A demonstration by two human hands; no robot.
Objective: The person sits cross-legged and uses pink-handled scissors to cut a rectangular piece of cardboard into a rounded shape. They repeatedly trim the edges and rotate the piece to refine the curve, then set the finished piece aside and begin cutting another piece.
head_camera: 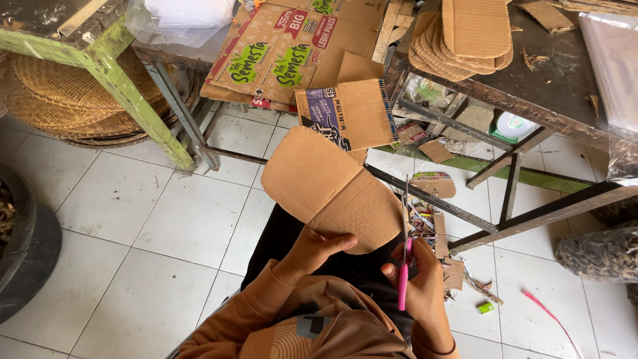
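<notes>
Right hand [425, 279] grips pink-handled scissors [404, 252], fingers closed through the handles, blades pointing up along the edge of a rounded cardboard piece [329, 189]. Left hand [312, 249] pinches that cardboard at its lower edge, holding it over the lap. Beyond, scraps [458, 272] litter the tiled floor [153, 219]; cut cardboard shapes [458, 36] sit stacked on the metal table [551, 93].

White tiled floor [133, 219] (daylit) — metal-framed tables [531, 93]
</notes>
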